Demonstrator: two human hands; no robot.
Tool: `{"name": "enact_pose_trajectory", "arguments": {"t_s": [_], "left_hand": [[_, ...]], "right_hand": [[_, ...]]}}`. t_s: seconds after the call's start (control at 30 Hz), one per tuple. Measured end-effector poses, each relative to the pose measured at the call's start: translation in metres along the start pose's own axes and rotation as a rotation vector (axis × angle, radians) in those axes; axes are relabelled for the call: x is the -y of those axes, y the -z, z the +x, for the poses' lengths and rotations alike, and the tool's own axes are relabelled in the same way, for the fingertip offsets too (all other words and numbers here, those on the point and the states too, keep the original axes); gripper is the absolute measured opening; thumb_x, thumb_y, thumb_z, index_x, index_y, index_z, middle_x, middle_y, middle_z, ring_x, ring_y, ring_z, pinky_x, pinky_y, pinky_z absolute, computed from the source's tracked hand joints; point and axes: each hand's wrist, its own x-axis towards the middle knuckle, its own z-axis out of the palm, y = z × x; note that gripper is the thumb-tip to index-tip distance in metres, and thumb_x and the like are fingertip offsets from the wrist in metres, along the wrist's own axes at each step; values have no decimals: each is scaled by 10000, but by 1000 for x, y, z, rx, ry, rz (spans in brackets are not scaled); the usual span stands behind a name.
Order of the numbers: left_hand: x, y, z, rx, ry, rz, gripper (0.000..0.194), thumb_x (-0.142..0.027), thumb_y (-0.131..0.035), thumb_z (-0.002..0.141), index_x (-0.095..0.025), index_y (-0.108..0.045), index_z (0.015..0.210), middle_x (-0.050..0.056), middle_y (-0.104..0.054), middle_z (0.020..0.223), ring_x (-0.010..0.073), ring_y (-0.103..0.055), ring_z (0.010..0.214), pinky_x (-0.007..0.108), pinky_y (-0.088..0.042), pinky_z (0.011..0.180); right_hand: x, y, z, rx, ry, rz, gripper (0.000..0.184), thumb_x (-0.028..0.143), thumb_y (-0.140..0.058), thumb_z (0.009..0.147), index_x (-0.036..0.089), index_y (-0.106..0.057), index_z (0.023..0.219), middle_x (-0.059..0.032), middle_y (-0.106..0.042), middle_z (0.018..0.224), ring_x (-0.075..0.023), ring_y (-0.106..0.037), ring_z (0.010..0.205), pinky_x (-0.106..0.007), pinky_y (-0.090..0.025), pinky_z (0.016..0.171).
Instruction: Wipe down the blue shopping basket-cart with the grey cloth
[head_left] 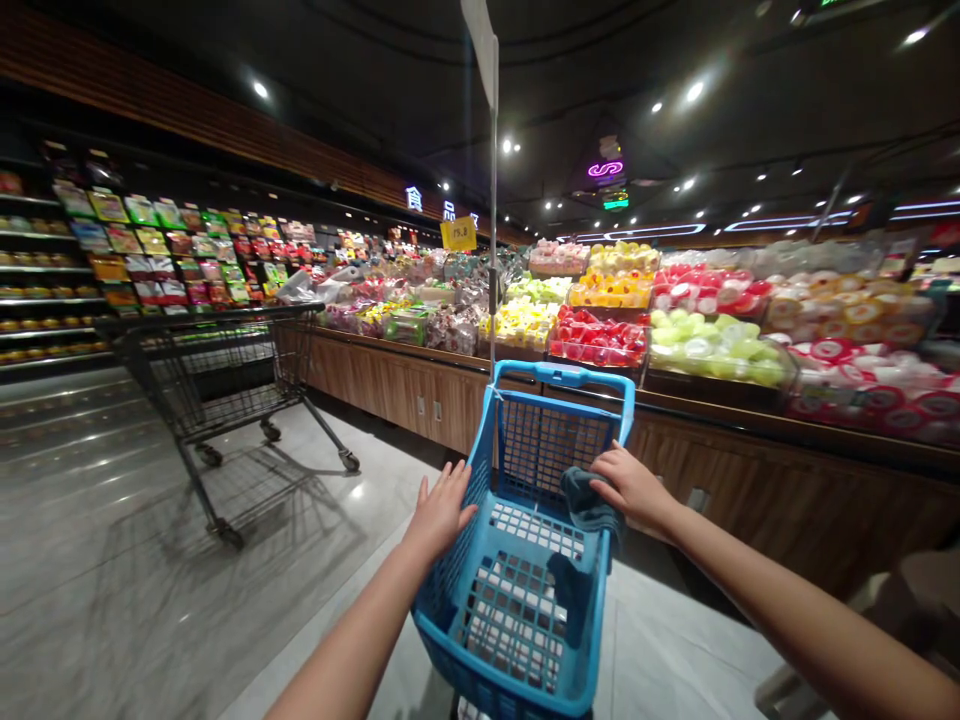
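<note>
A blue plastic shopping basket (pixel 480 655) with gridded sides and a raised handle frame stands in front of me. My left hand (pixel 441 510) rests against its left rim, fingers stretched out and thumb apart. At the right rim, my right hand (pixel 631 482) is closed on a dark blue-grey cloth (pixel 589 498). The cloth bunches over the rim and hangs partly inside and outside. Its fingertips press onto the cloth, and part of the grip is hidden. A dark shadow falls on the basket's inner right side.
A dark metal shopping cart (pixel 240 390) on wheels stands to the left. Ahead runs a wood-panelled display counter (pixel 382 385) piled with packaged goods, including red packs (pixel 600 338) and green ones (pixel 709 345). A pole (pixel 493 220) rises behind the basket. Stocked shelves (pixel 150 240) line the left wall.
</note>
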Motion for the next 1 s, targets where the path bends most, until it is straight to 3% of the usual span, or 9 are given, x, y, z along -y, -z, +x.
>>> {"name": "enact_pose_trajectory", "arguments": {"t_s": [0.13, 0.3, 0.43, 0.53, 0.63, 0.8, 1.0], "left_hand": [[0, 1, -3, -3, 107, -48, 622, -276, -415, 928, -187, -225, 1513, 115, -230, 1580, 252, -214, 1461, 594, -198, 1140], [6, 4, -8, -33, 86, -4, 623, -289, -447, 920, -192, -251, 1504, 145, -252, 1570, 263, -228, 1456, 600, -180, 1140], [13, 7, -13, -44, 50, 44, 626, -274, -485, 911, -195, -274, 1495, 135, -258, 1570, 260, -219, 1459, 605, -154, 1145], [16, 10, -15, -25, 3, 55, 632, -246, -503, 899, -222, -284, 1491, 117, -265, 1570, 255, -216, 1460, 609, -131, 1149], [17, 11, -15, -6, -31, 46, 642, -242, -511, 891, -225, -284, 1491, 111, -273, 1568, 257, -210, 1462, 608, -126, 1152], [11, 4, -10, -33, 11, 25, 609, -247, -472, 910, -192, -287, 1488, 114, -279, 1567, 253, -211, 1462, 608, -143, 1149], [3, 8, -7, -117, 17, 43, 570, -284, -460, 918, -211, -338, 1470, 125, -264, 1572, 275, -200, 1464, 604, -135, 1153]], "right_hand": [[44, -11, -15, -15, 42, 102, 318, 483, -493, 918, 241, -640, 1062, -84, -641, 1063, -251, -573, 1031, -621, -190, 1113], [101, -9, -44, 34, 181, 213, 458, 516, -492, 901, 275, -534, 1288, -106, -590, 1200, -286, -524, 1142, -638, -146, 1124], [120, -12, -51, 52, 260, 204, 449, 564, -397, 922, 253, -574, 1193, -106, -603, 1141, -279, -525, 1117, -597, -198, 1125], [110, -13, -42, 86, 335, 159, 490, 595, -304, 944, 219, -613, 1000, -77, -623, 920, -228, -570, 929, -543, -242, 1123], [81, -6, -31, 137, 333, 84, 475, 573, -303, 958, 209, -605, 913, -49, -602, 821, -200, -573, 841, -522, -222, 1137], [30, 3, -19, 64, 105, -3, 302, 455, -426, 961, 209, -585, 1030, -52, -640, 948, -210, -595, 943, -566, -136, 1148], [27, -20, -5, -67, -46, 7, 202, 387, -494, 915, 212, -594, 925, -44, -639, 927, -220, -579, 945, -564, -206, 1109]]}}
